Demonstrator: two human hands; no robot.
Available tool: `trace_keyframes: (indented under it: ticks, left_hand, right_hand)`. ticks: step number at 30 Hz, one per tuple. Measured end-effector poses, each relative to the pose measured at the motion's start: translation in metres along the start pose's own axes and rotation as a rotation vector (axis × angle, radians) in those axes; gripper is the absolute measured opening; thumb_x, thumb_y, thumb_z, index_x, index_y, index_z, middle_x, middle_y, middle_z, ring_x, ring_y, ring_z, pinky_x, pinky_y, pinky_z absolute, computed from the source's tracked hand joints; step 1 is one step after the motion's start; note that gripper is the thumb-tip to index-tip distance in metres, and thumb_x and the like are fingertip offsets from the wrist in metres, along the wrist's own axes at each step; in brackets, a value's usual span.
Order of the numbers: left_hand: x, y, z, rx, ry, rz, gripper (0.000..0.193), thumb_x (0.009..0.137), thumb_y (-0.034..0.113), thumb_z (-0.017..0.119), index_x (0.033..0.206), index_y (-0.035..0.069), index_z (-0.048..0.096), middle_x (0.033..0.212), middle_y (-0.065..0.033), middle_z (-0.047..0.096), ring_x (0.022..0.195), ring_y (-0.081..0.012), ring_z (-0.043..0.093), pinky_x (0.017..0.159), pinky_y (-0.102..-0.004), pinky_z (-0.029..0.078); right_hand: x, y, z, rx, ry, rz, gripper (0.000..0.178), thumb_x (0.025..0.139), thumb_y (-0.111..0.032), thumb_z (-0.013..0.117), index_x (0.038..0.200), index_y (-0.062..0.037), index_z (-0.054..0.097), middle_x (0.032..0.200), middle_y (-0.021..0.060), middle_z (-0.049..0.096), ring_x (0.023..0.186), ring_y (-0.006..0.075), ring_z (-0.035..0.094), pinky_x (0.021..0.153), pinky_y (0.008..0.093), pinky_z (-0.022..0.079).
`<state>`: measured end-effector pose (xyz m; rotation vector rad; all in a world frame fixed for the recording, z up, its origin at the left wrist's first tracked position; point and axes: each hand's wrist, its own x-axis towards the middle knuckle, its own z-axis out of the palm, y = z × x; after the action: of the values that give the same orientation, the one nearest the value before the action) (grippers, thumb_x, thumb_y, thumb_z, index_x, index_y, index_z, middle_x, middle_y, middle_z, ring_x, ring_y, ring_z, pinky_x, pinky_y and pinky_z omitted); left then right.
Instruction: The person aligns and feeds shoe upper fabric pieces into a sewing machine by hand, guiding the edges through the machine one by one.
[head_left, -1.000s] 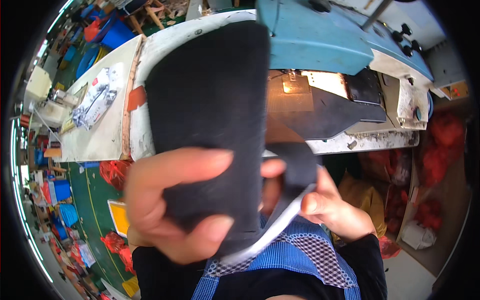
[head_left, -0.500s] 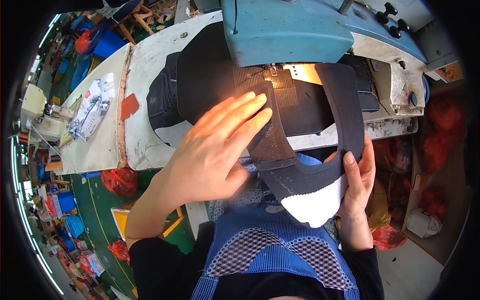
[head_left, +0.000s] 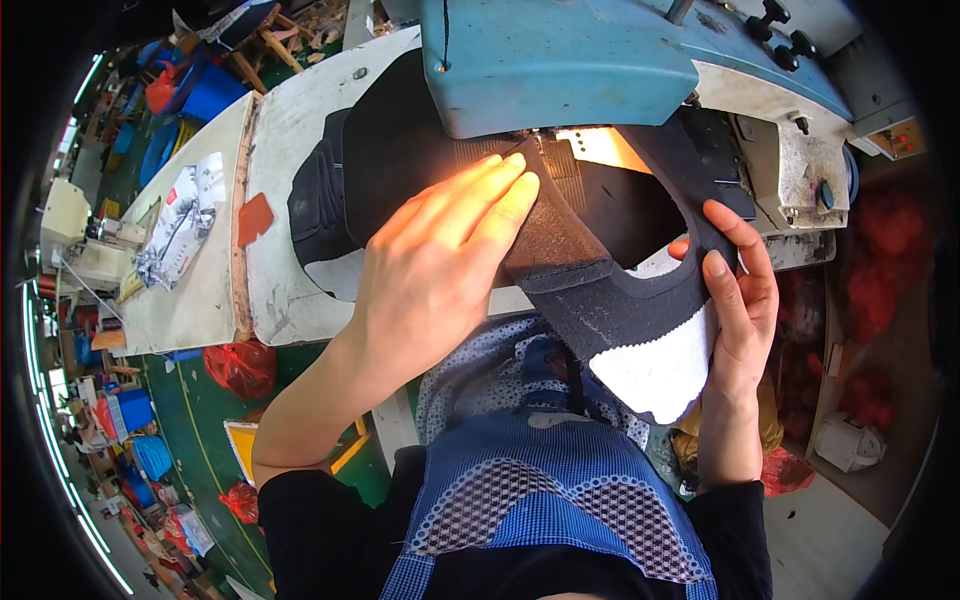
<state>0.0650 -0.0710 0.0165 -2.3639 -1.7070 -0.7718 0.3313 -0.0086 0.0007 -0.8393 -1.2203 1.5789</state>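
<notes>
A black, curved fabric piece, shaped like a shoe upper, has a brown-tinted left arm and a white, zigzag-edged patch at its near end. My left hand lies on the left arm with fingers stretched flat and together; its thumb is hidden. My right hand grips the piece's right side between thumb and fingers, some of them behind it. The far ends reach under the blue head of a sewing machine, beside its lit metal plate. The needle cannot be made out.
Left of the machine lies a stack of similar black pieces with white ends. A red-brown scrap and a printed plastic bag are on the white table. A red bag stands below on the green floor.
The fabric piece has turned, its white end swinging right and slightly away from me. My right hand has moved right with it, and my left hand slightly farther in towards the machine.
</notes>
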Motion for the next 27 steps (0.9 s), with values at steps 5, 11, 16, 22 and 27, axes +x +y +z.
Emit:
trace_keyframes:
  ticks: [5, 11, 16, 22, 27]
  left_hand:
    - [0.002, -0.001, 0.006, 0.015, -0.045, -0.03, 0.057, 0.072, -0.009, 0.057, 0.128, -0.001, 0.064, 0.132, -0.0161, 0.065, 0.123, -0.0325, 0.062, 0.106, -0.0433, 0.049]
    - [0.006, 0.004, 0.01, 0.046, -0.065, -0.015, 0.057, 0.07, -0.008, 0.059, 0.126, -0.001, 0.065, 0.135, -0.0155, 0.063, 0.126, -0.0327, 0.06, 0.106, -0.0434, 0.046]
    - [0.009, 0.007, 0.01, 0.067, -0.098, -0.015, 0.057, 0.07, -0.007, 0.06, 0.127, -0.002, 0.064, 0.137, -0.0164, 0.062, 0.127, -0.034, 0.058, 0.106, -0.0436, 0.046]
    - [0.008, 0.007, 0.014, 0.066, -0.097, -0.031, 0.06, 0.07, -0.008, 0.059, 0.129, -0.001, 0.064, 0.136, -0.0164, 0.061, 0.126, -0.0349, 0.059, 0.106, -0.0441, 0.046]
    - [0.005, 0.001, 0.019, 0.002, -0.036, -0.047, 0.057, 0.072, -0.007, 0.059, 0.128, 0.001, 0.065, 0.124, -0.016, 0.062, 0.123, -0.0371, 0.059, 0.103, -0.0463, 0.049]
  right_hand:
    - [0.011, 0.003, -0.002, 0.021, 0.008, 0.026, 0.04, 0.101, -0.007, 0.061, 0.139, 0.0034, 0.052, 0.107, 0.0166, 0.073, 0.102, 0.0191, 0.071, 0.093, 0.03, 0.055]
    - [0.019, 0.007, -0.012, -0.01, -0.003, 0.001, 0.04, 0.101, -0.007, 0.061, 0.138, 0.0045, 0.052, 0.109, 0.017, 0.072, 0.104, 0.0197, 0.07, 0.093, 0.0308, 0.055]
    - [0.02, 0.007, -0.016, -0.057, -0.01, -0.028, 0.04, 0.1, -0.002, 0.061, 0.139, 0.0053, 0.052, 0.118, 0.0176, 0.068, 0.107, 0.0194, 0.069, 0.094, 0.0302, 0.055]
    - [0.029, 0.012, -0.023, -0.482, 0.063, -0.319, 0.047, 0.097, -0.001, 0.066, 0.14, 0.0051, 0.051, 0.13, 0.0115, 0.063, 0.096, 0.0089, 0.065, 0.082, 0.018, 0.05]
    - [0.033, 0.007, -0.03, -0.41, 0.066, -0.312, 0.043, 0.094, 0.002, 0.067, 0.136, 0.0038, 0.057, 0.138, 0.0108, 0.06, 0.095, 0.0043, 0.062, 0.085, 0.0194, 0.043]
